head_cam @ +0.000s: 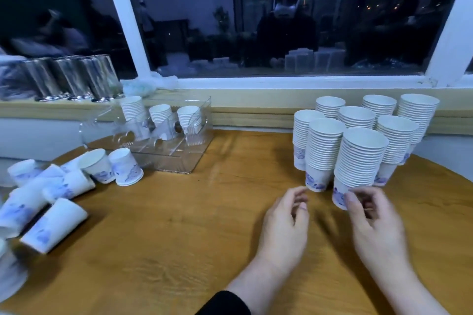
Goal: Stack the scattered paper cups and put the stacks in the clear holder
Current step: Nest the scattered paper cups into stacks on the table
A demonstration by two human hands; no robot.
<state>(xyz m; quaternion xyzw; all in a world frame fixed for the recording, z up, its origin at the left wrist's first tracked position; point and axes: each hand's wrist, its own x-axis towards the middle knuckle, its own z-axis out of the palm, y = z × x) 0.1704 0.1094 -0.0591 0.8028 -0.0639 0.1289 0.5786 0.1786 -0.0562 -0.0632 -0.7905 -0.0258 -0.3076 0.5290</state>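
Markings: the paper cups are showing a blue-purple print on white; no writing is readable.
Nearest stack [358, 166]: standing upright at the front of the group of tall stacks [371, 125] on the right of the wooden table [179, 225].
Right hand [376, 220]: fingers loosely curled, fingertips lying at the base of the nearest stack; blur is hiding whether they are gripping it.
Left hand [284, 222]: hovering relaxed and holding nothing, just left of that stack.
Clear holder [163, 135]: sitting at the far left of the table, holding three short stacks [158, 115].
Loose cups [51, 194]: lying scattered at the left edge; two are standing mouth-down beside the holder.
Open room: bare wood is lying between the hands and the holder.
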